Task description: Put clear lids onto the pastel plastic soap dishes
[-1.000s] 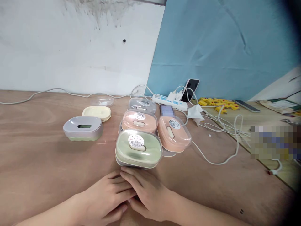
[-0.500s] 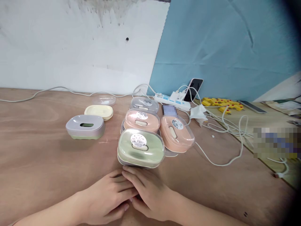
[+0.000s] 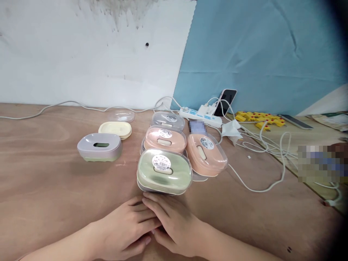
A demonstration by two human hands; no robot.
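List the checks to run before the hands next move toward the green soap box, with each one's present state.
1. Left hand holds nothing: ok, flat on the table.
2. Right hand holds nothing: ok, overlapping the left.
3. Green soap box in front of the fingertips: ok.
4. Its clear cover on: ok.
5. Peach box beside it sits level: not ok, tilted.
6. White cable clear of the hands: ok.

The table [image 3: 54, 188] looks like bare plywood, matt with visible grain. The green soap box [image 3: 164, 171] is smooth plastic under a glossy clear lid, paper sticker on top. The pink boxes [image 3: 164, 139] have the same shiny finish. The grey box [image 3: 99, 146] looks more satin. The wall behind [image 3: 67, 54] is rough, stained plaster.
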